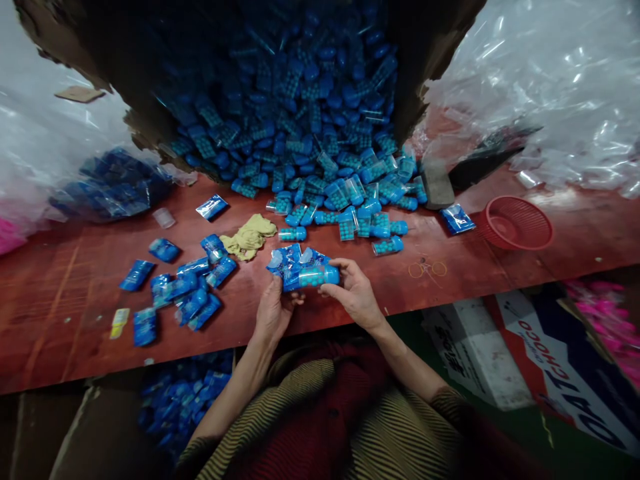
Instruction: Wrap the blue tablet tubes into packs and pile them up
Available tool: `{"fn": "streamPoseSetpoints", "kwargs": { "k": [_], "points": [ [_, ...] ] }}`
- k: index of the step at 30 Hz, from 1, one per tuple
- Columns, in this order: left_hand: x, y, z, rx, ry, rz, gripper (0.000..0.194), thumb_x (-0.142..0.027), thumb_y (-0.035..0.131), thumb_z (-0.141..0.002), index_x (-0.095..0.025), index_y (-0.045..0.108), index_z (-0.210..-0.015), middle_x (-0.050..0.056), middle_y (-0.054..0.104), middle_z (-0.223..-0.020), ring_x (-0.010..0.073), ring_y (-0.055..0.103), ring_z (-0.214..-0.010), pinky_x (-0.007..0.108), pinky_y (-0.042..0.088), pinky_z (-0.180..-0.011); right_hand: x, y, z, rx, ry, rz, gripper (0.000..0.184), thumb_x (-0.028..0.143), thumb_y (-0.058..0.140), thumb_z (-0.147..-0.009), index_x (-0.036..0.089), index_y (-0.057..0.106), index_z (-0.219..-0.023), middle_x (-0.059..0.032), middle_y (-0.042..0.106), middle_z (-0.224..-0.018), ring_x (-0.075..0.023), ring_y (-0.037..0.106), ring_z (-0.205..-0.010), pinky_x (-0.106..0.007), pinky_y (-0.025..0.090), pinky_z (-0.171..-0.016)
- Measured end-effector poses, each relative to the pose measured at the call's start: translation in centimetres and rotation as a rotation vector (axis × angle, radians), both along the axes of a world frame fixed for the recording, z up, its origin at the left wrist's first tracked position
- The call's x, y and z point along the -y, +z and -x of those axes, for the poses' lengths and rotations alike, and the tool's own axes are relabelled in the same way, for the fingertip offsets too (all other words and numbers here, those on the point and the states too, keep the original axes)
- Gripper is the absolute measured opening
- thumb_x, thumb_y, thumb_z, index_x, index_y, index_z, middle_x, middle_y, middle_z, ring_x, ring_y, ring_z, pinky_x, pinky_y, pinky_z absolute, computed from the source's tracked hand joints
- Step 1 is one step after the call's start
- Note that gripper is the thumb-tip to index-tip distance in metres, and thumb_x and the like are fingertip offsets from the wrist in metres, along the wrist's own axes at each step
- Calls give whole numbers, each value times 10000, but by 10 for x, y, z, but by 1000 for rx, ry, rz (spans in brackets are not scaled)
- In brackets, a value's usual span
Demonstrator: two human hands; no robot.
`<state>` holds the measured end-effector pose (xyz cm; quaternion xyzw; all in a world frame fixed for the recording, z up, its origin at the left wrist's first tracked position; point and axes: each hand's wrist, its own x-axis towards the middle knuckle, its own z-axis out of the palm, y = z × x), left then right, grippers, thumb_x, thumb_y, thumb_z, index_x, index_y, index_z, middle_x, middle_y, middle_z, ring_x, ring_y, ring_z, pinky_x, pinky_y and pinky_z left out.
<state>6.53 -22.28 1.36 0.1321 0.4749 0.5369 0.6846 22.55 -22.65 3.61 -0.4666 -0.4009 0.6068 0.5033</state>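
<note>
Near the front edge of the table, my right hand [356, 293] pinches the blue-capped end of a small clear bottle [313, 276] of light-blue balls, lying sideways. My left hand [274, 312] is closed on a shiny blue packet [291, 280], thumb on top and fingers below. The bottle's left end meets this packet; whether it is inside or only behind it I cannot tell. Just beyond my hands lie blue-and-white printed wrappers [286, 256]. Filled blue packets [183, 285] lie loosely grouped to the left of my left hand.
A torn carton [427, 87] spills many blue-capped bottles [350, 193] onto the red table [400, 287]. Around it are a yellow cloth [249, 237], a red basket [520, 223], rubber bands [427, 269] and clear plastic bags [560, 87]. More blue packets [185, 400] sit below the table edge.
</note>
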Motion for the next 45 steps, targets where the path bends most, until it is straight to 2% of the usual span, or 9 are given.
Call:
{"fn": "streamPoseSetpoints", "kwargs": {
  "k": [6,14,20,27,38,45],
  "points": [
    [-3,5,2,11,29,29,352,-471,708,-692,-149,624,-806,-11,571,-446,141,585,-439,227,488,-437,0,-1,1,3,-42,7,411,270,702,-669,234,485,-1016,17,572,-858,-120,590,-687,-283,550,-636],
    [-2,4,4,-16,2,21,340,-468,709,-690,-144,627,-752,4,585,-462,145,595,-454,233,498,-444,3,-4,-5,178,-32,-175,348,249,683,-733,253,543,-1051,-6,598,-950,-147,591,-821,-304,520,-763],
    [-3,4,3,0,26,72,325,-466,676,-729,-148,618,-766,-13,559,-433,137,583,-435,227,495,-440,2,0,-1,69,-99,-81,369,272,680,-714,252,506,-1039,-12,597,-935,-155,606,-759,-316,543,-699],
    [1,-1,-2,67,26,137,338,-474,660,-744,-144,586,-756,-17,567,-463,116,586,-445,205,502,-463,4,-9,1,123,-94,-99,384,266,677,-735,250,512,-1082,-18,600,-971,-163,608,-828,-320,537,-748],
    [0,-4,-3,91,33,140,296,-433,655,-764,-143,595,-750,-13,562,-457,115,581,-443,210,513,-479,5,-6,1,132,-104,-122,371,263,675,-740,255,510,-1071,-15,608,-990,-162,616,-840,-319,530,-773],
    [0,-2,-4,96,38,154,285,-423,629,-789,-142,591,-758,-12,564,-461,128,585,-440,211,502,-441,4,-10,0,145,-74,-135,375,254,687,-729,244,523,-1066,-3,611,-967,-148,605,-848,-293,510,-783]
  ]
}}
